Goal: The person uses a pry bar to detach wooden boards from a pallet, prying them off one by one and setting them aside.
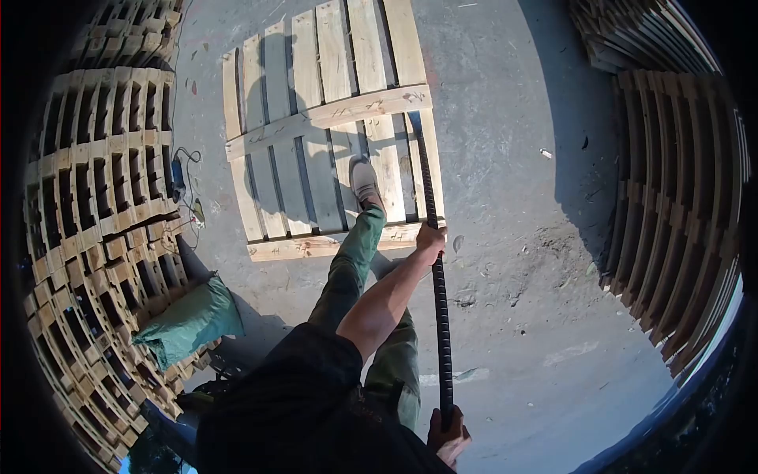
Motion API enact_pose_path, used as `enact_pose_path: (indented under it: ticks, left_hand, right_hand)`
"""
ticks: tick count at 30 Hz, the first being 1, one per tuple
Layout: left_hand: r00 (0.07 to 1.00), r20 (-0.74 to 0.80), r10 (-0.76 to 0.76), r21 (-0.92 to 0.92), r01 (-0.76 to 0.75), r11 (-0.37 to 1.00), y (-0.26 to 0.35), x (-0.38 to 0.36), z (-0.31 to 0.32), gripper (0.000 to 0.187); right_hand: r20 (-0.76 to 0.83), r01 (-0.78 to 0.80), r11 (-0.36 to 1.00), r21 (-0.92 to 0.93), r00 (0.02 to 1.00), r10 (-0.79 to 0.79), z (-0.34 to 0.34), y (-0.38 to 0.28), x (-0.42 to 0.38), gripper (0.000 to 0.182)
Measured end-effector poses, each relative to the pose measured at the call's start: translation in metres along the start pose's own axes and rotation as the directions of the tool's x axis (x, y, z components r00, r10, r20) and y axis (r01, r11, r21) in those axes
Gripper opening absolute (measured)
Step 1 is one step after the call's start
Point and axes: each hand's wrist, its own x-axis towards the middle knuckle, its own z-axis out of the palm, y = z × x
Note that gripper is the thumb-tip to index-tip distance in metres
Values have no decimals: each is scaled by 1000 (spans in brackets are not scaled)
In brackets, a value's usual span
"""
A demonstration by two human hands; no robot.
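A long dark ribbed bar (444, 340) runs from the bottom of the view up to the pallet. My left hand (430, 241) is wrapped round its middle, near the pallet's lower right corner. Lower down, my right hand (448, 437) grips the bar's near end. The bar's far tip, bluish, touches or lies close to the right end of the middle crosspiece (332, 113). The wooden pallet (387, 166) lies flat on the ground, and one shoe (364, 180) rests on its slats. My shadow falls across the boards.
Stacks of pallets stand on the left (103, 150) and on the right (679, 197). A green sack (193, 320) leans by the left stack. A cable with a blue object (178, 174) lies beside that stack. Loose debris (553, 245) is on the concrete to the right.
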Motion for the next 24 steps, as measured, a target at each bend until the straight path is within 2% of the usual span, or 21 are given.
enact_pose_path:
  ticks: [1, 2, 3, 5, 7, 8, 10, 11, 12, 13, 14, 15, 16, 17, 18, 19, 20, 21, 22, 23, 24]
  left_hand:
    - [999, 8, 41, 8, -41, 999, 3, -1, 1, 12]
    - [1000, 11, -1, 30, 1, 1000, 1, 5, 1, 15]
    - [999, 14, -34, 54, 34, 998, 2, 12, 0, 18]
    - [999, 12, -49, 50, 48, 998, 8, 9, -1, 17]
    - [997, 11, -83, 49, 82, 995, 5, 9, -6, 19]
    - [998, 42, -54, 11, 54, 998, 3, 12, -9, 20]
    - [996, 92, -21, -55, 26, 998, 14, 9, -8, 24]
    - [986, 162, -47, -116, 67, 991, 28, 6, -12, 21]
    - [983, 181, 36, -172, -4, 985, 37, 1, -16, 29]
    - [973, 196, 123, -230, -76, 970, 55, -7, -20, 43]
    - [951, 150, 269, -253, -226, 941, 53, 13, -19, 56]
    - [965, 149, 217, -193, -186, 963, 81, -16, -27, 65]
    - [970, 125, 206, -205, -178, 962, 99, -33, -33, 65]
    - [974, 104, 200, -217, -174, 961, 113, -42, -37, 64]
    - [963, 47, 264, -233, -246, 941, 124, -50, -41, 60]
    - [959, 38, 281, -247, -263, 933, 140, -58, -45, 55]
    - [936, 7, 353, -210, -343, 915, 158, -69, -50, 50]
    - [925, -12, 380, -191, -375, 907, 186, -93, -57, 46]
    - [879, -20, 477, -200, -471, 859, 203, -103, -65, 45]
    - [849, -38, 527, -305, -512, 803, 228, -124, -71, 36]
    - [811, -25, 584, -264, -569, 779, 258, -145, -79, 36]
  right_hand:
    - [17, -16, 995, 102, 1000, 14, -10, -9, 4, 39]
    - [46, -43, 977, 209, 998, 34, -20, -17, -3, 40]
    - [55, 66, 992, 107, 996, -73, -27, -16, -7, 48]
    - [-14, 286, 958, 33, 958, -286, -35, -15, -9, 48]
    - [-58, 308, 951, 4, 950, -307, -8, 29, -36, 47]
    - [-137, 398, 915, 64, 912, -387, -8, 22, -32, 42]
    - [-156, 387, 921, 33, 913, -378, -19, 11, -30, 38]
    - [-153, 385, 922, 23, 913, -378, -34, -6, -25, 36]
    - [-151, 383, 923, 14, 914, -377, -49, -22, -20, 35]
    - [-216, 447, 894, -4, 873, -438, -81, -64, 3, 26]
    - [-283, 510, 860, -33, 820, -497, -118, -107, 28, 19]
    - [-85, 437, 898, -50, 894, -440, -167, -150, 45, 18]
    - [-166, 483, 874, 41, 866, -471, -190, -168, 62, 21]
    - [-137, 511, 859, 19, 853, -504, -224, -199, 83, 26]
    - [-174, 494, 869, -34, 853, -492, -247, -216, 99, 31]
    - [-322, 523, 850, -70, 794, -515, -268, -246, 121, 27]
    - [-425, 435, 900, -36, 808, -408, -277, -262, 135, 39]
    - [-474, 463, 886, 9, 782, -403, -295, -292, 160, 41]
    - [-522, 493, 868, 51, 754, -398, -312, -322, 187, 44]
    - [-569, 526, 846, 89, 724, -391, -329, -353, 214, 47]
    - [-595, 572, 819, 48, 675, -437, -352, -382, 248, 42]
